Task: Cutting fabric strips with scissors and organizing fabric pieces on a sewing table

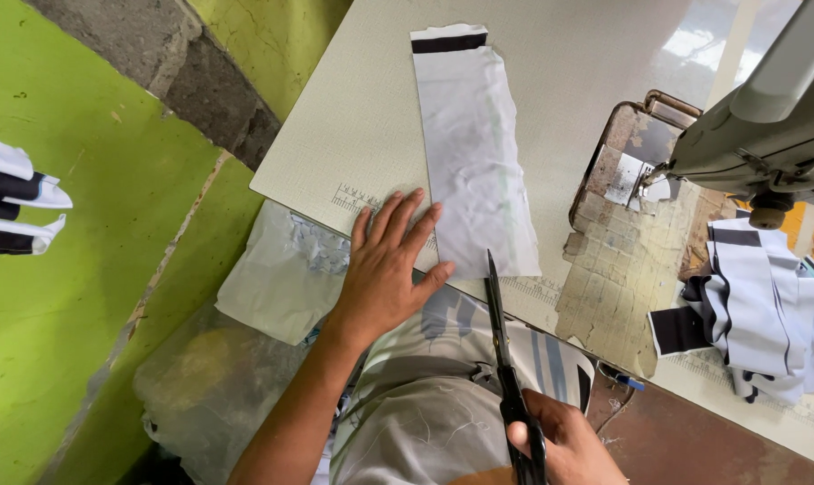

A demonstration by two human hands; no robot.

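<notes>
Two hands were seen at work over a white strip of fabric laid flat on the table. The left hand was pressed palm-down with fingers spread apart, their tips resting on the strip's near left edge. The right hand was closed around the handles of black scissors, whose blades appeared nearly shut, the tip being held just at the strip's near edge, close beside the left thumb. A black band was shown at the strip's far end, well beyond the fingertips.

Several risks could be judged from this position: the thumb could be nicked if the blades were advanced without the hand being moved aside; the wrinkled strip could be cut crooked if it was not held flat; the strip could be dragged off line by light pressure. A sewing machine and a pile of cut pieces were seen to the right of the scissors.
</notes>
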